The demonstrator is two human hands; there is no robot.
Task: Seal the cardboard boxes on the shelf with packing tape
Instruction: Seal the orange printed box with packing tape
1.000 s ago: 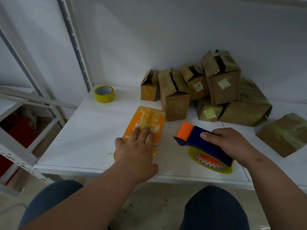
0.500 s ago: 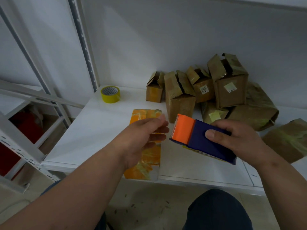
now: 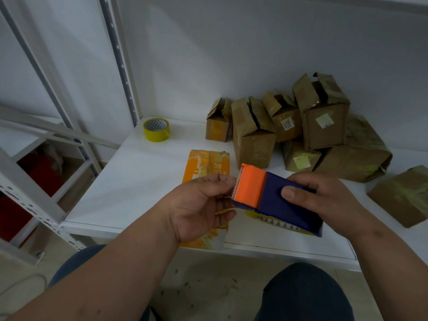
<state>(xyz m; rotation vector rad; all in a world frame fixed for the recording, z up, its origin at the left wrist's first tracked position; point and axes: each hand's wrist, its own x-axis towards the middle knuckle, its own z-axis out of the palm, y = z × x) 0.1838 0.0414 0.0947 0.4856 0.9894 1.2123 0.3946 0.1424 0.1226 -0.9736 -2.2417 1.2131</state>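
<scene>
The tape dispenser (image 3: 275, 200), navy body with a flat orange serrated head, is up above the white shelf (image 3: 139, 179), gripped in the right hand (image 3: 324, 200). The left hand (image 3: 199, 205) curls its fingers at the toothed edge; whether it pinches tape, I cannot tell. Below lies a glossy orange box (image 3: 206, 163); crumpled brown cardboard boxes (image 3: 289, 130) crowd the back, a yellow tape roll (image 3: 156, 129) far left.

White wall (image 3: 254, 54) behind and above the fingers. Grey slotted rack upright (image 3: 118, 59) up-left of the fingers, diagonal brace (image 3: 41, 66) further left. Red object (image 3: 44, 174) on the lower level of the left rack, blurred. Speckled floor (image 3: 208, 286) below the fingers, dark trouser knees (image 3: 305, 295) at bottom.
</scene>
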